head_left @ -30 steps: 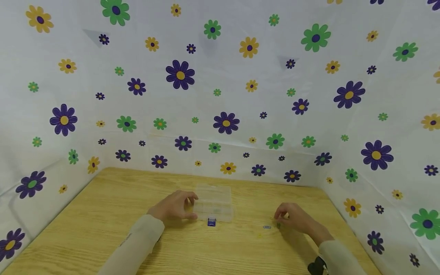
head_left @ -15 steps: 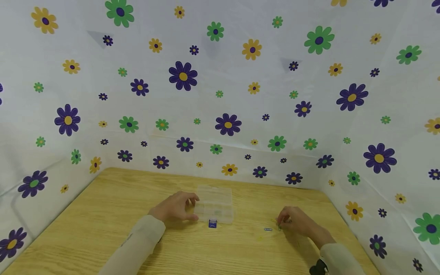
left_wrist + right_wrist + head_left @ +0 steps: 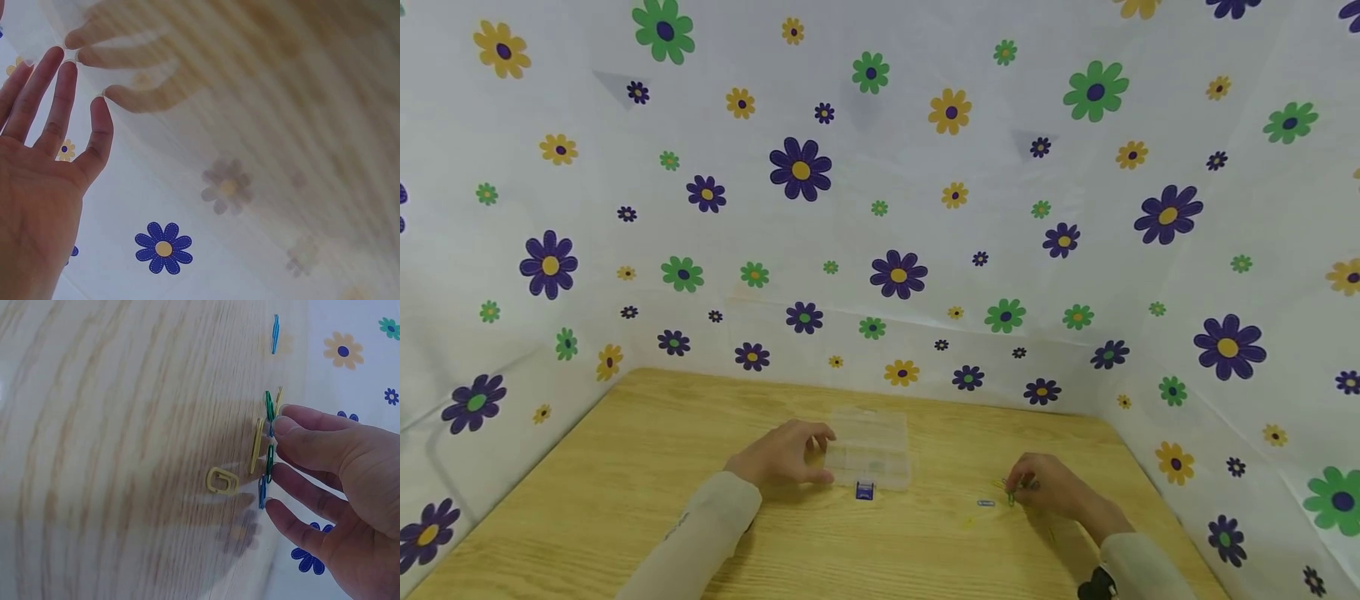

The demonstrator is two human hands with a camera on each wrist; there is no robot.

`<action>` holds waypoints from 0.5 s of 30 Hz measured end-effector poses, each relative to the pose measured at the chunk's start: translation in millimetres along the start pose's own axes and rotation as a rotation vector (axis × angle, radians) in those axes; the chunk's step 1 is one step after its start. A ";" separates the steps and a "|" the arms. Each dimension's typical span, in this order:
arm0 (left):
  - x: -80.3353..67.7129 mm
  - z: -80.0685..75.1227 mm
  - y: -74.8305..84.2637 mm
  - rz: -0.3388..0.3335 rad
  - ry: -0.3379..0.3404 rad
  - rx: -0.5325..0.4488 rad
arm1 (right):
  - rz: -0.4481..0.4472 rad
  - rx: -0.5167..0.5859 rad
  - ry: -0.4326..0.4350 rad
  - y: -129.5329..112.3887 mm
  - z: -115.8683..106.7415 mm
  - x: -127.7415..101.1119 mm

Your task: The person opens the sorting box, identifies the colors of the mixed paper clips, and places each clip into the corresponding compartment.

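My left hand [image 3: 811,454] rests against the left side of a clear plastic compartment box [image 3: 871,446]. In the left wrist view the left hand's [image 3: 75,81] fingers are straight, with their tips on the box's clear wall [image 3: 206,94]. My right hand [image 3: 1021,490] is down on the table at a small pile of paper clips [image 3: 1009,493]. In the right wrist view the thumb and forefinger of my right hand [image 3: 276,422] pinch a green paper clip [image 3: 269,405]. More clips lie beside it: another green [image 3: 270,464], a blue [image 3: 262,492] and two yellow [image 3: 222,480].
A blue binder clip [image 3: 865,492] stands just in front of the box. A loose blue paper clip [image 3: 985,502] and a yellow one [image 3: 967,522] lie left of my right hand. Flowered white sheets wall the wooden table [image 3: 625,467] on three sides.
My right hand has sunk slightly toward the table and closed in on the clips. The left hand and the box have not moved.
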State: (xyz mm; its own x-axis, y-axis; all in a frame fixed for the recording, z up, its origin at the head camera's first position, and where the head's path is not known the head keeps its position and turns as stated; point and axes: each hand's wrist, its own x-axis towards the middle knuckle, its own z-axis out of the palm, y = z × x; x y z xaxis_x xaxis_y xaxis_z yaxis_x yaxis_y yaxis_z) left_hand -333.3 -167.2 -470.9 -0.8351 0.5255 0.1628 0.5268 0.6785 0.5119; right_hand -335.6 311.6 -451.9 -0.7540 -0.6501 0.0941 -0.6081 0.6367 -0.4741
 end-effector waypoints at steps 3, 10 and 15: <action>-0.5 -0.7 0.2 -0.005 0.005 -0.006 | -0.015 -0.019 0.007 -1.6 -0.9 1.8; 0.7 0.3 -2.7 -0.011 0.008 0.003 | -0.004 -0.039 0.001 -1.4 -1.3 3.4; 1.5 1.8 -5.2 0.000 0.006 0.000 | -0.001 -0.027 -0.011 0.1 0.9 2.5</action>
State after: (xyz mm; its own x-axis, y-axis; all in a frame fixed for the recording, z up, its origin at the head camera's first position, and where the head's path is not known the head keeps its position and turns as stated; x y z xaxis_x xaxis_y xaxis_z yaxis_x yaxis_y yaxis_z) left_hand -337.0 -169.0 -474.8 -0.8362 0.5221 0.1678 0.5264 0.6786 0.5122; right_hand -337.3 309.6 -452.5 -0.7510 -0.6548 0.0851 -0.6152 0.6472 -0.4502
